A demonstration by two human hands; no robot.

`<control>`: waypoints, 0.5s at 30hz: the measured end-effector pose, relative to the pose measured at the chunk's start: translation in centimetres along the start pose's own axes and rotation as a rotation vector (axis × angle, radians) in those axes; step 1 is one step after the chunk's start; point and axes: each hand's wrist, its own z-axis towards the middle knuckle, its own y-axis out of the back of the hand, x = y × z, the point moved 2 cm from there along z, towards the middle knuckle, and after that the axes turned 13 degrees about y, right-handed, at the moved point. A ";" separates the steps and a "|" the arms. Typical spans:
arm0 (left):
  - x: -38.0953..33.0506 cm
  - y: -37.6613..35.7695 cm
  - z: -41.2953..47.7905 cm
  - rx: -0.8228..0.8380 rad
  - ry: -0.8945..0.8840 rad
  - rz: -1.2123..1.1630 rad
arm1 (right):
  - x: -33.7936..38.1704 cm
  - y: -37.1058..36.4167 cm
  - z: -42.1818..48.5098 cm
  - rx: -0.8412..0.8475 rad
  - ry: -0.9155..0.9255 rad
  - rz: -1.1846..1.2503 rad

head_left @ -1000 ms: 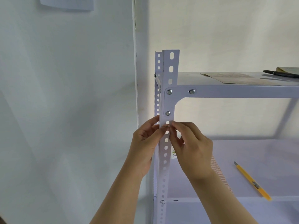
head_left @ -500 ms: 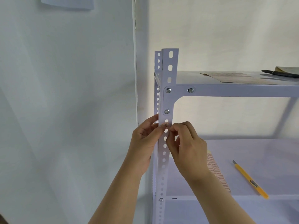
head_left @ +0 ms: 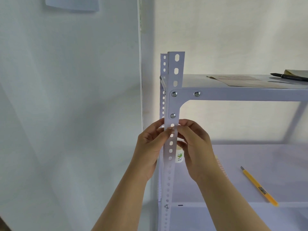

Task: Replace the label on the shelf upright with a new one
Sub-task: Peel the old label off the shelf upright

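Observation:
A white perforated shelf upright [head_left: 174, 80] rises in the middle of the head view. A small label with a reddish-brown outline [head_left: 171, 129] sits on its front face, just below a screw. My left hand [head_left: 150, 144] grips the upright from the left, thumb tip at the label's left edge. My right hand [head_left: 194, 144] is on the right side, thumb and fingertips pressed at the label's right edge. Whether the label is fully stuck down I cannot tell.
A small white jar [head_left: 179, 155] stands on the lower shelf behind the upright. A yellow utility knife [head_left: 259, 186] and a sheet of labels [head_left: 220, 167] lie on that shelf. Papers [head_left: 241, 80] and a black pen [head_left: 288, 76] rest on the top shelf. Walls at left.
My right hand has shifted to the right, off the front of the upright, so the label now shows between both thumbs. The left hand has stayed in place.

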 end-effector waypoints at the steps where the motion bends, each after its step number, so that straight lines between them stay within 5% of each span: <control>1: -0.1 0.0 0.0 0.005 0.007 -0.011 | 0.0 -0.3 -0.1 0.021 -0.039 0.054; 15: 0.1 -0.5 0.2 0.043 0.100 -0.140 | 0.0 -1.9 -0.1 -0.032 -0.147 0.250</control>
